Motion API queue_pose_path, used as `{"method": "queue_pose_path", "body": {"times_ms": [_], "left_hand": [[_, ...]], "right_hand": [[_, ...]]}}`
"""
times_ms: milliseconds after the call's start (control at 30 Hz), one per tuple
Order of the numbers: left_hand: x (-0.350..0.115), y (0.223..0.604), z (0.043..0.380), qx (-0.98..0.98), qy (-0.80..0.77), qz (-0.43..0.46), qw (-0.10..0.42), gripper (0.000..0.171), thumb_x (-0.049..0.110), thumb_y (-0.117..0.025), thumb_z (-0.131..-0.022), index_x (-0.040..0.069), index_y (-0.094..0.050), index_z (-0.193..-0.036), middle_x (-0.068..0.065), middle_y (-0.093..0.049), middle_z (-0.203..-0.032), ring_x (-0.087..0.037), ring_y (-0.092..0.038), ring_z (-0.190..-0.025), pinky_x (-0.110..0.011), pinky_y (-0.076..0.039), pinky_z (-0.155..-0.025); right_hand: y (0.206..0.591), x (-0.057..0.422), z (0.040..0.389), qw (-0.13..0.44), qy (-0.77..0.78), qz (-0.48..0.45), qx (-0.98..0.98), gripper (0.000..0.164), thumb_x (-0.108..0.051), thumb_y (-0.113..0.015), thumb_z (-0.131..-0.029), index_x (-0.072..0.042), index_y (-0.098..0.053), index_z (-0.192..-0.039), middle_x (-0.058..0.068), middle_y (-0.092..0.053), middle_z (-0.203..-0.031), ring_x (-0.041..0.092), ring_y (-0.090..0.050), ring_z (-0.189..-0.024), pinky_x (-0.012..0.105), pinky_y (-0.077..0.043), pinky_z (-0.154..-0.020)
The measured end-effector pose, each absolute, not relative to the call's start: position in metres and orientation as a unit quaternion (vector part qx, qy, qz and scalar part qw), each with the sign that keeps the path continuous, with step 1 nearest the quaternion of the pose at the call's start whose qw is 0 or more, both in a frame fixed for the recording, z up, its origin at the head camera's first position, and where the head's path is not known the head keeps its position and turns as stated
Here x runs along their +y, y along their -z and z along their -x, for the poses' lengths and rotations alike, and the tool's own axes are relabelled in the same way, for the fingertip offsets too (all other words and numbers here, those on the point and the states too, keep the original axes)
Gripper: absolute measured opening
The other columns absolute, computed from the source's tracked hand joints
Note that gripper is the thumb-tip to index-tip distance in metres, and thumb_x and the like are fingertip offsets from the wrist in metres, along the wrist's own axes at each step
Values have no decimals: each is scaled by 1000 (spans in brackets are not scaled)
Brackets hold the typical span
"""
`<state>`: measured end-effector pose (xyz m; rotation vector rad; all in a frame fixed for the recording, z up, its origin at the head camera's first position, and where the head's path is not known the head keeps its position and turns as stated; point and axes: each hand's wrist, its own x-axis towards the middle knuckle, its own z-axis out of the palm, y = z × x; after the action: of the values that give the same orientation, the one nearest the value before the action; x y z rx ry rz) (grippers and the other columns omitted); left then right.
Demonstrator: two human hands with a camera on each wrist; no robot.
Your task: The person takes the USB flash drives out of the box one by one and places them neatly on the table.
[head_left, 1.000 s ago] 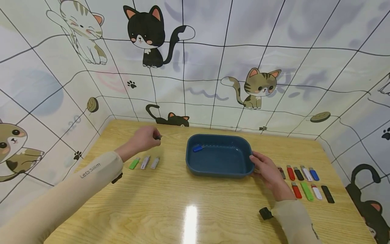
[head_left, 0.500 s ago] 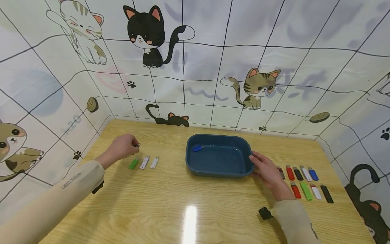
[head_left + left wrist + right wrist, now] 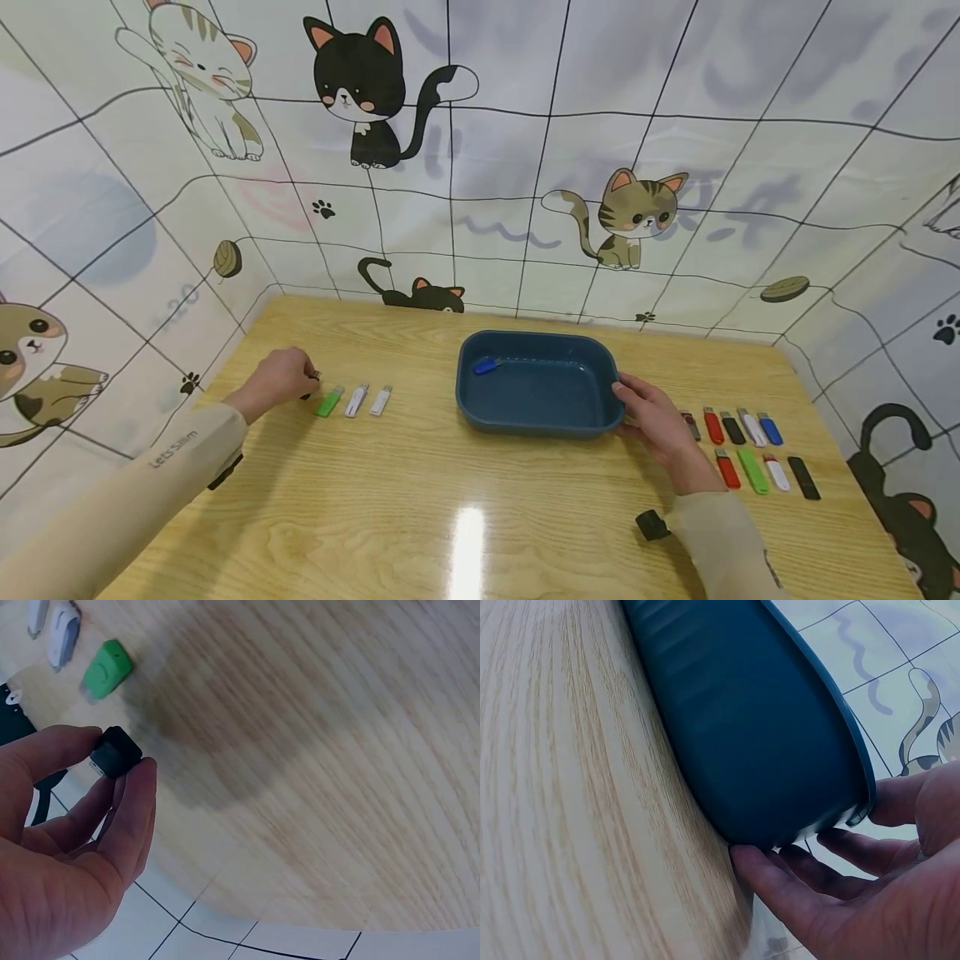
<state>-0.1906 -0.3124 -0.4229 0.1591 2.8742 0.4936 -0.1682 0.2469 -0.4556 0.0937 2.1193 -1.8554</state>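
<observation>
My left hand (image 3: 274, 383) pinches a small black USB flash drive (image 3: 116, 752) between thumb and fingers, at the left end of a short row on the table. Beside it in that row lie a green USB drive (image 3: 329, 402), a white-and-grey one (image 3: 357, 401) and a pale grey one (image 3: 381, 401). In the middle stands a dark blue rectangular plastic bin (image 3: 534, 429), with a blue USB drive (image 3: 486, 366) lying inside at the left. My right hand (image 3: 663, 425) holds the bin's right end, thumb at the rim and fingertips against the outer wall (image 3: 742, 712).
Two rows of USB drives lie right of the bin, among them a red one (image 3: 715, 425), a light green one (image 3: 753, 471) and a long black one (image 3: 804, 477). A cat-patterned cloth (image 3: 495, 150) encloses the back and sides of the wooden table (image 3: 390, 500).
My left hand has moved left and down toward the table with the black USB drive, from above the row to its left end. My right hand and the bin have stayed put.
</observation>
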Motion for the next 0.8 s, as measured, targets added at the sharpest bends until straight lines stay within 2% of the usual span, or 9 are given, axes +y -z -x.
{"method": "queue_pose_path", "body": {"times_ms": [267, 800], "left_hand": [[-318, 437, 188, 978, -162, -52, 118, 41, 9, -71, -88, 18, -45, -57, 7, -36, -55, -11, -33, -54, -25, -27, -52], [-313, 435, 186, 981, -143, -43, 123, 28, 7, -70, -86, 12, -57, -62, 1, -53, -62, -17, -43, -60, -30, -37, -55]], "right_hand": [[456, 246, 168, 161, 651, -33, 741, 67, -31, -42, -113, 4, -16, -163, 29, -21, -166, 46, -35, -146, 33, -60, -93], [456, 246, 167, 155, 653, -32, 740, 65, -28, -42, -113, 5, -16, -162, 29, -21, -166, 47, -36, -146, 31, -61, -91]]}}
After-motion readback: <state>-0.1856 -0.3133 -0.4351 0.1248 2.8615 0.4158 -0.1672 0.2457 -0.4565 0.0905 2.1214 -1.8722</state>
